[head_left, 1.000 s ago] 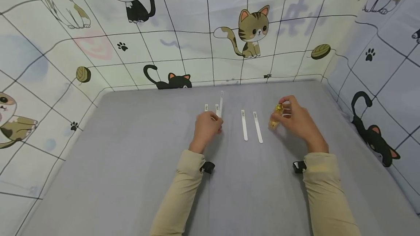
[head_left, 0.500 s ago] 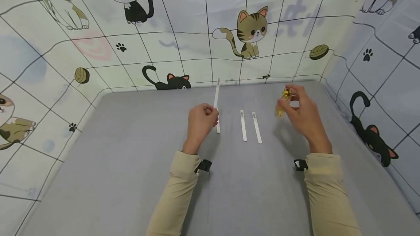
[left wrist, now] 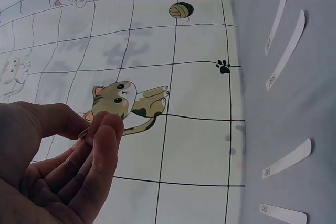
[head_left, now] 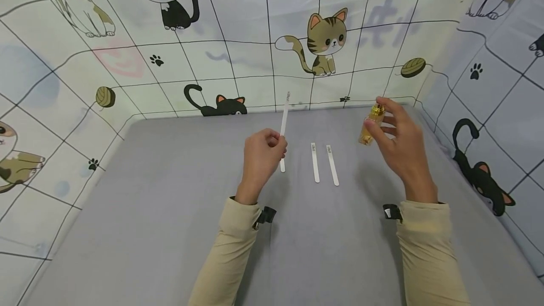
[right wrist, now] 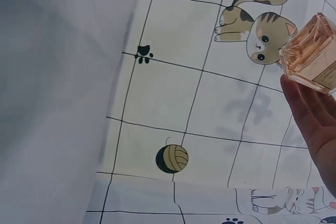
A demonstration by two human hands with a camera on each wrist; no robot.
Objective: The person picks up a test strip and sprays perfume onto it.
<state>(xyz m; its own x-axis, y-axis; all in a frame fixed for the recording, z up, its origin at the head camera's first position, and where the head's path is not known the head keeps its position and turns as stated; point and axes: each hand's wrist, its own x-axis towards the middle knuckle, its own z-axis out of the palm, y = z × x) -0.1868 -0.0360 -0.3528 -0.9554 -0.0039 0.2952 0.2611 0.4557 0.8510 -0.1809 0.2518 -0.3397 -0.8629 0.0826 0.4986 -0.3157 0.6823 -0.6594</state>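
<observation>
My left hand (head_left: 262, 162) pinches a white perfume test strip (head_left: 285, 116), which stands up above the table; in the left wrist view only its thin edge (left wrist: 83, 133) shows between thumb and finger. My right hand (head_left: 401, 150) holds a clear glass perfume bottle (head_left: 372, 125) with peach liquid and a gold neck, raised off the table and tilted. The index fingertip lies at the bottle's top. The right wrist view shows the bottle's faceted base (right wrist: 307, 56). Between the hands lie two more strips, a left one (head_left: 315, 163) and a right one (head_left: 333, 165).
The grey table (head_left: 170, 202) is backed by a wall sheet (head_left: 238, 55) with cartoon cats and grid lines. In the left wrist view, further strips (left wrist: 287, 158) lie on the table, largely hidden by my left hand in the head view.
The left hand has lifted slightly, raising the strip higher. The right hand has lifted the perfume bottle and moved up and to the right. The two strips between have stayed put.
</observation>
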